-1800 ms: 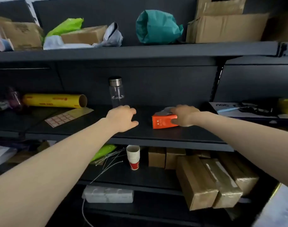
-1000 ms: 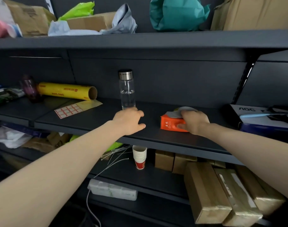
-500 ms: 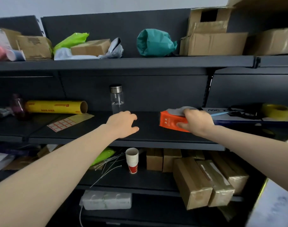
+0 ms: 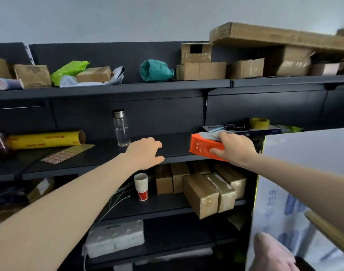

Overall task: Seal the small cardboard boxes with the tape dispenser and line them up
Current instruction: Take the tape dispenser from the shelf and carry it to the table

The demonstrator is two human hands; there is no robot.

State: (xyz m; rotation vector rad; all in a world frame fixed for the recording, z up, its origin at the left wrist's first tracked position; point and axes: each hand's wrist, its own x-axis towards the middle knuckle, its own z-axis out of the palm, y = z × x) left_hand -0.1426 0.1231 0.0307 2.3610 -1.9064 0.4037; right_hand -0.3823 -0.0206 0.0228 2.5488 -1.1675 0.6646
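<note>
My right hand [image 4: 232,148] grips an orange packet [image 4: 201,147] with a grey-white sheet on top, held just off the front edge of the dark middle shelf [image 4: 100,156]. My left hand [image 4: 145,152] rests on that shelf's front edge, fingers loosely curved, holding nothing. Several small taped cardboard boxes [image 4: 204,190] stand together on the shelf below, right of centre. A yellow tape roll [image 4: 259,122] lies at the back right of the middle shelf. No tape dispenser is plainly visible.
A clear bottle [image 4: 121,129] stands behind my left hand. A yellow film roll [image 4: 46,139] and a sticker sheet [image 4: 58,155] lie left. Stacked paper cups [image 4: 141,185] stand below. Boxes and bags fill the top shelf [image 4: 128,87]. A large white carton [image 4: 304,192] rises at the right.
My right hand has lifted the orange packet off the middle shelf and drawn it towards me and rightwards. My left hand stays on the shelf edge. The view has tilted up.
</note>
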